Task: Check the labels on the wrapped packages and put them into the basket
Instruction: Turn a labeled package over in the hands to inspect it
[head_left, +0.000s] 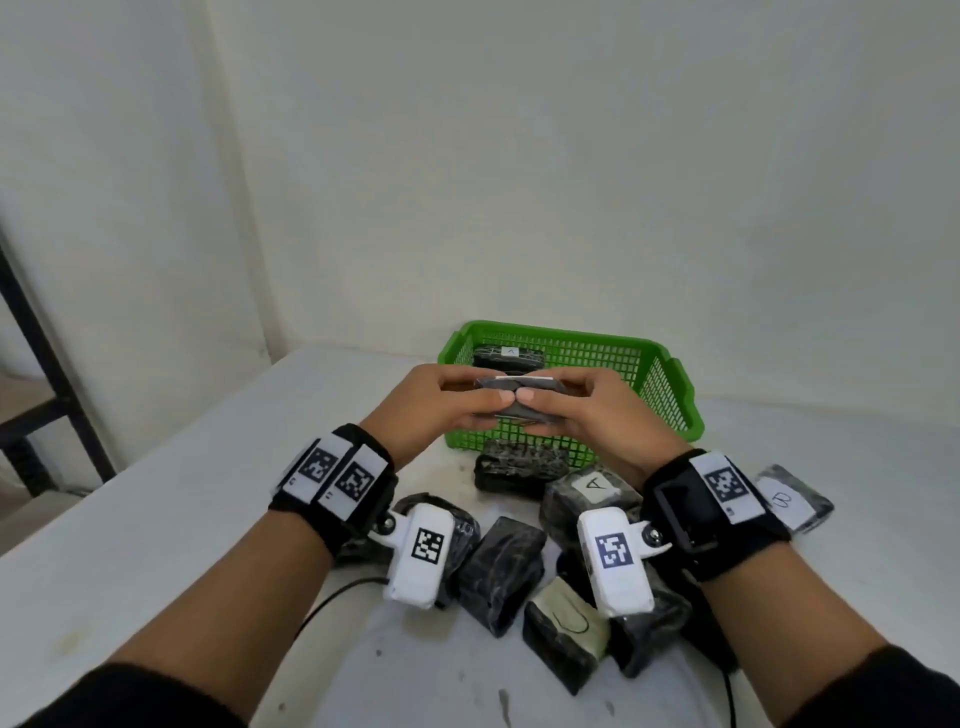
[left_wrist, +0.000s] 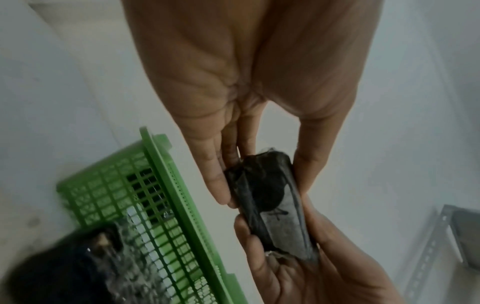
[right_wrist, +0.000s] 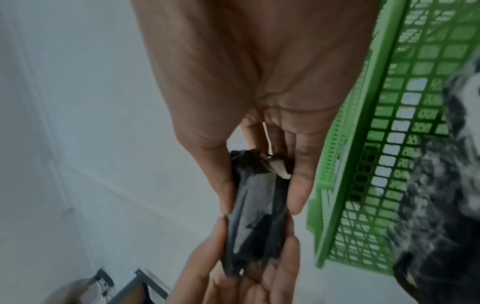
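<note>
green basket (head_left: 670, 374), black packages (head_left: 501, 571), white labels (head_left: 595, 486)

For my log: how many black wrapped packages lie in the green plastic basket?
1: a black wrapped package in the green plastic basket's far left corner. Left hand and right hand cover some floor; more may hide.

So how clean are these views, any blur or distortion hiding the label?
Head view: sharp, wide-angle bend at the edges; held package edge-on, label unreadable. Left wrist view: dim, green basket smeared, label mark blurred. Right wrist view: soft, basket wall streaked, no label legible.
</note>
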